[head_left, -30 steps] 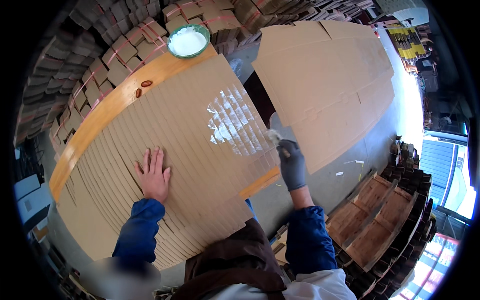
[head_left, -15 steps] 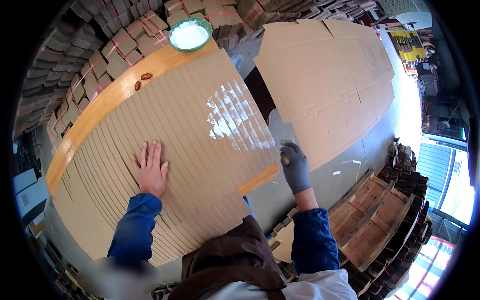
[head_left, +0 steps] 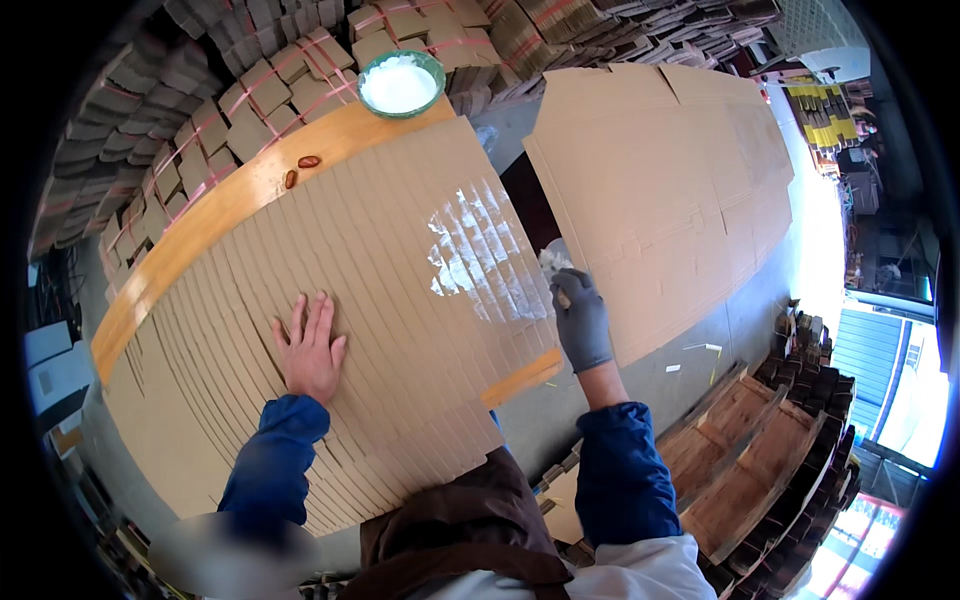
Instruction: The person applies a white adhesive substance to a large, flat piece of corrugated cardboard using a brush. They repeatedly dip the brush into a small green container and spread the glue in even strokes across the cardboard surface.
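Observation:
Overlapping cardboard sheets (head_left: pixel 375 200) lie staggered across a wooden table (head_left: pixel 200 240), their edges forming narrow rows. Streaks of white paste (head_left: pixel 475 262) cover part of their right side. My bare left hand (head_left: pixel 314 355) rests flat on the rows, fingers spread. My right hand (head_left: pixel 582 322), in a grey glove, is closed round a brush (head_left: pixel 555 259) with white paste on its bristles. The glove hides most of its handle. This hand is just beyond the sheets' right edge. A green bowl (head_left: pixel 405 113) of white paste stands at the table's far edge.
Two small brown oval things (head_left: pixel 308 162) lie on the table's bare wood. Large flat cardboard sheets (head_left: pixel 670 180) lie to the right, across a gap. A wooden pallet (head_left: pixel 735 450) is at the lower right. Bundled cardboard stacks (head_left: pixel 290 80) stand behind the table.
My right hand has moved away from me, bringing the brush's pasted bristles into view beside the sheets' edge. My left hand stays on the cardboard. The whole view has shifted slightly.

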A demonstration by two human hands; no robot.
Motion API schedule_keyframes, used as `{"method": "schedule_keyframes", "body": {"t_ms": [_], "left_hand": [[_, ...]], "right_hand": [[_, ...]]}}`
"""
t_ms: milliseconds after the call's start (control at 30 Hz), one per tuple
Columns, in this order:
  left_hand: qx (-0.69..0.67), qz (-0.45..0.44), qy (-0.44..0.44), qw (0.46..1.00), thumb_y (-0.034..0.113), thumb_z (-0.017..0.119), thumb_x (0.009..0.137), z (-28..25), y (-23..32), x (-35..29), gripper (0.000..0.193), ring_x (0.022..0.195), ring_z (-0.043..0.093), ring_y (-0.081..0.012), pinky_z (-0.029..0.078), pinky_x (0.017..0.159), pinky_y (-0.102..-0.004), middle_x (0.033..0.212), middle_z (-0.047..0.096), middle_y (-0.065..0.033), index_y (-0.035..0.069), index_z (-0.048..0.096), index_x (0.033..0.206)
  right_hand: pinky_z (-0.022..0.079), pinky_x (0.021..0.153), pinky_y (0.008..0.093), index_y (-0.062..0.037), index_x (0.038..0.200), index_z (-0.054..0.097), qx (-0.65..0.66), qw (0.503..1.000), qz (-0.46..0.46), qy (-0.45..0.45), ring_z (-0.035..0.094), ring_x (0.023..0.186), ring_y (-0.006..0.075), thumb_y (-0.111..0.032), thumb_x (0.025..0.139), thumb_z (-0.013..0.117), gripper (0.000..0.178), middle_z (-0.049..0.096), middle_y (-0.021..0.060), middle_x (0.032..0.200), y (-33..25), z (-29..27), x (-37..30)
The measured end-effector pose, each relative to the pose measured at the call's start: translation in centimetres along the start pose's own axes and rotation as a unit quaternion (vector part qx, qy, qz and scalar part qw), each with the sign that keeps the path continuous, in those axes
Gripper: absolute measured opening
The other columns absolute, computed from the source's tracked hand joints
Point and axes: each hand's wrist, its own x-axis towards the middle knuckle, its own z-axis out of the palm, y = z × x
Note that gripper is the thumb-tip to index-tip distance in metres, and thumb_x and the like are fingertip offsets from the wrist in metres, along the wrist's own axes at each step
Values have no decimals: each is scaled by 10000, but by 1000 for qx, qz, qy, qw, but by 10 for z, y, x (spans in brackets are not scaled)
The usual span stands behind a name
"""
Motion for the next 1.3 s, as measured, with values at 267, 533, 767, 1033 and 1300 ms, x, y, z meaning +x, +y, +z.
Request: {"method": "schedule_keyframes", "body": {"t_ms": [267, 533, 767, 1033, 1300], "left_hand": [[9, 4, 8, 1000, 296, 616, 919, 0, -3, 1, 664, 1481, 236, -270, 142, 1171, -630, 1574, 345, 5, 140, 353, 1509], [-2, 4, -7, 1000, 331, 619, 915, -2, -2, 1, 666, 1475, 244, -276, 146, 1169, -635, 1566, 351, 11, 140, 366, 1500], [-1, 5, 0, 1000, 340, 623, 910, -1, -6, -3, 677, 1475, 245, -276, 148, 1161, -649, 1569, 345, 13, 142, 360, 1502], [-26, 5, 6, 1000, 345, 628, 909, 0, -5, 2, 656, 1471, 252, -273, 155, 1156, -655, 1560, 361, 19, 154, 387, 1489], [-29, 14, 8, 999, 310, 624, 909, -2, -3, 1, 661, 1473, 247, -282, 142, 1164, -638, 1567, 352, 0, 127, 372, 1493]], "right_hand": [[537, 796, 419, -40, 1015, 634, 53, 997, -55, -20, 645, 938, 398, -26, 871, 623, 146, 657, 179, 1044, -13, 14, 38], [545, 767, 423, -65, 1024, 641, 44, 991, -123, -2, 653, 913, 387, -37, 863, 637, 163, 651, 160, 1058, -38, 22, 76], [540, 763, 434, -64, 977, 633, 53, 992, -108, -40, 648, 903, 382, -36, 855, 643, 125, 651, 154, 1018, -36, 36, 115], [543, 765, 418, -69, 994, 646, 13, 989, -138, -52, 653, 918, 366, -40, 854, 650, 143, 654, 150, 1023, -27, 43, 136], [555, 755, 401, -83, 1030, 639, 73, 961, -252, -82, 664, 926, 325, -19, 842, 580, 207, 660, 130, 1020, -119, 63, 64]]}}
